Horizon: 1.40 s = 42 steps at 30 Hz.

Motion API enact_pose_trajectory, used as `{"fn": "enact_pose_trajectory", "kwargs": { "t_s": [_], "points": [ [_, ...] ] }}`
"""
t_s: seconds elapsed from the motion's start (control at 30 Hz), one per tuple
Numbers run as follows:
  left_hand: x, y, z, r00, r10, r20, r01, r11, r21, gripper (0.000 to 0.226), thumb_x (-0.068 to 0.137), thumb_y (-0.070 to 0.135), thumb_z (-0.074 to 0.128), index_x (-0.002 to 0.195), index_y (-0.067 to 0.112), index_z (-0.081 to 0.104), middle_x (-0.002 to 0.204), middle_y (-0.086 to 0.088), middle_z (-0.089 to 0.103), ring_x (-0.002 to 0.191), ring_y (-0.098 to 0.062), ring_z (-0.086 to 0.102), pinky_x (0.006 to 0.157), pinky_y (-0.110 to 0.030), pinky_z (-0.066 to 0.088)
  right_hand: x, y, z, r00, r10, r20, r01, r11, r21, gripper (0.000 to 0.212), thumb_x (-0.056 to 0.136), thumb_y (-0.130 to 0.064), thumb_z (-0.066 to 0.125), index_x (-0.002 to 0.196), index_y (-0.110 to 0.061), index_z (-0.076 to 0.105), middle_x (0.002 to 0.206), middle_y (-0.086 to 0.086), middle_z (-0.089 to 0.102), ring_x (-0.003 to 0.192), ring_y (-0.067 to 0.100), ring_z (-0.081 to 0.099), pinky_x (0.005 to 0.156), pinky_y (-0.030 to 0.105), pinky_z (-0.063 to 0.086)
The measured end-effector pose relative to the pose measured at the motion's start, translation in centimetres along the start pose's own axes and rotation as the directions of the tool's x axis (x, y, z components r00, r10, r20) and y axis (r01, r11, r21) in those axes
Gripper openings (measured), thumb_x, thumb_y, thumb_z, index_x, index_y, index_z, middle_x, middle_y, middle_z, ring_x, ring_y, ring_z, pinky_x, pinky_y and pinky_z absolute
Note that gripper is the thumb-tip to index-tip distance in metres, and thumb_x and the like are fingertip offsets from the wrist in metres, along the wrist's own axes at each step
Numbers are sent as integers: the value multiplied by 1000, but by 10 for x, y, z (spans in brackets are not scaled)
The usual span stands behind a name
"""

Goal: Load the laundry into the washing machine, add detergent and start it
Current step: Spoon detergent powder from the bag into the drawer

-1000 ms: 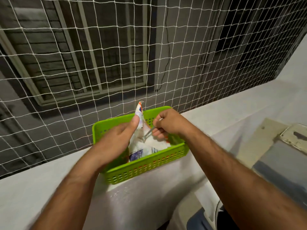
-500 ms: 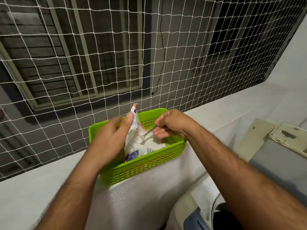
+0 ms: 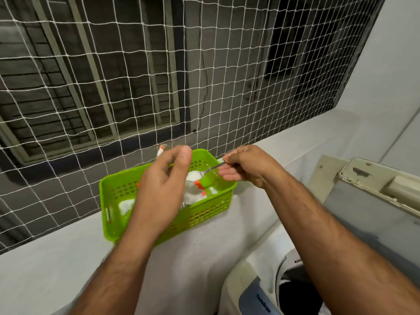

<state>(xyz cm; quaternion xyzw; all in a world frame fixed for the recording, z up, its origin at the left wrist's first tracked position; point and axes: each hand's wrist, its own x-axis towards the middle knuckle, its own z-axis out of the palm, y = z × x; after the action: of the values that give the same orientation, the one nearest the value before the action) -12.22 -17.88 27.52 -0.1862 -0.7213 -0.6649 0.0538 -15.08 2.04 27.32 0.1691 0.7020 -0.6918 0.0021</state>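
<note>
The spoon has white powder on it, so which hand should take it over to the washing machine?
Probably the right hand: it already grips the spoon heaped with powder, and the washing machine sits on that side.

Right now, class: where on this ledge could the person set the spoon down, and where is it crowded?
Bare ledge lies left of the green basket, and again between basket and washing machine. The basket is crowded: detergent packet, both hands above it.

A basket sits on a ledge before a net. A bag lies in the basket, a spoon above it. The washer stands below, right of the ledge.
</note>
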Motion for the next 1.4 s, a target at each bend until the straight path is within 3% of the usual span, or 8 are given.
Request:
{"fn": "enact_pose_trajectory", "kwargs": {
  "t_s": [0.23,0.33,0.43,0.6,0.73,0.9,1.13,1.4],
  "points": [
    [-9,4,54,994,-5,108,-2,998,62,46,71,77,40,87,43,66,84,16,69,84,-2,62,94,-42,52,-19,3,-47,992,-49,-119,63,991,118,10,94,0,51,87,-3,57,54,9,68,49,15,68,55,29,59],
    [-19,5,84,988,-45,150,56,996,-67,31,80,72,44,81,53,67,83,27,66,90,0,61,95,-39,51,-32,6,-80,974,-61,-219,95,984,149,5,93,0,54,95,1,58,60,12,69,52,17,69,55,29,61],
    [-43,2,122,964,-158,216,204,956,-209,49,79,68,39,83,29,69,95,12,66,93,-8,64,90,-38,52,-49,16,-119,945,-55,-323,115,979,169,6,92,-1,56,96,2,59,67,16,69,54,18,70,55,29,61],
    [-65,-31,188,751,-487,446,632,727,-269,62,93,57,33,118,6,58,120,-8,64,106,-18,65,90,-33,54,-82,41,-180,902,-6,-431,115,967,228,5,93,0,54,89,-1,57,66,15,67,51,18,69,54,29,60],
    [-76,-63,242,591,-572,568,793,541,-280,76,92,63,30,133,1,47,133,-16,56,117,-29,59,95,-40,50,-107,73,-228,856,33,-516,111,963,247,4,93,-1,54,92,-1,58,69,17,68,51,17,69,50,28,59],
    [-100,-104,313,441,-649,620,891,400,-215,85,91,67,31,138,-3,41,136,-20,52,110,-31,59,91,-40,50,-139,127,-280,776,140,-615,88,941,326,10,95,-4,54,85,-5,56,54,9,68,48,16,68,46,27,57],
    [-142,-162,387,304,-713,632,941,330,-81,82,90,68,32,131,0,49,112,-14,62,101,-27,61,93,-40,50,-172,220,-334,628,237,-742,79,928,363,14,95,-3,51,83,-8,55,71,14,65,47,12,66,49,27,58],
    [-157,-214,428,150,-813,562,987,153,-43,90,89,70,32,148,2,26,152,-18,34,133,-36,43,107,-48,40,-170,316,-353,488,323,-811,54,916,397,19,97,-3,48,81,-8,56,71,14,64,48,9,66,48,23,56]
  ]
}}
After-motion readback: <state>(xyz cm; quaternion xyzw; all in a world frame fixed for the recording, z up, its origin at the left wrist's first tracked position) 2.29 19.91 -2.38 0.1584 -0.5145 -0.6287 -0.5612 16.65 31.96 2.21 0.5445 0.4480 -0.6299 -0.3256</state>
